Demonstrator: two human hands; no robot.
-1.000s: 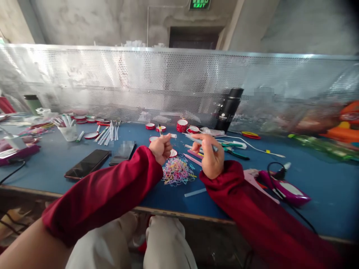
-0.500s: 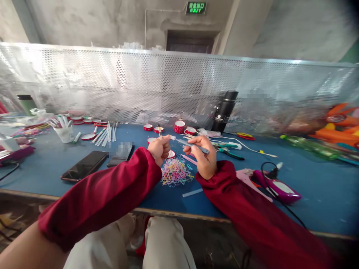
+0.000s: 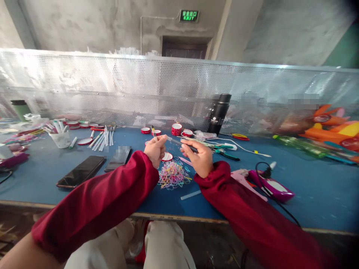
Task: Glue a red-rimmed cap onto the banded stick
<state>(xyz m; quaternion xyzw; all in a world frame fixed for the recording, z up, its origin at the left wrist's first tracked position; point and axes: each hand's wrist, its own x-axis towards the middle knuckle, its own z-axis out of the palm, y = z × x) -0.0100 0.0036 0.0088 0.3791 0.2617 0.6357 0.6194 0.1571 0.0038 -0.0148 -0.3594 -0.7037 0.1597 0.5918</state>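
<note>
My left hand (image 3: 156, 150) is closed around a thin pale stick (image 3: 153, 132) with a yellow band near its top. Pinched in my right hand (image 3: 198, 156) is a slim grey pen-like tool (image 3: 176, 141), its pale tip pointing left and reaching close to my left fingertips. Whether the tip touches anything there is too small to tell. Below and between both hands lies a pile of small coloured loops (image 3: 174, 175) on the blue table (image 3: 168, 203). A white disc with a red rim (image 3: 167, 157) sits just behind the pile.
Two dark phones (image 3: 81, 172) lie at the left, near a white cup of markers (image 3: 60, 138). A black bottle (image 3: 220, 114) stands behind my right hand. Pliers (image 3: 227, 155), a purple device (image 3: 276, 188) with a black cable and a green plastic bottle (image 3: 300, 145) lie at the right.
The whole view has shifted slightly, so the table items appear a little further left and lower. Both hands keep their holds, and the grey tool lies at a slightly different angle.
</note>
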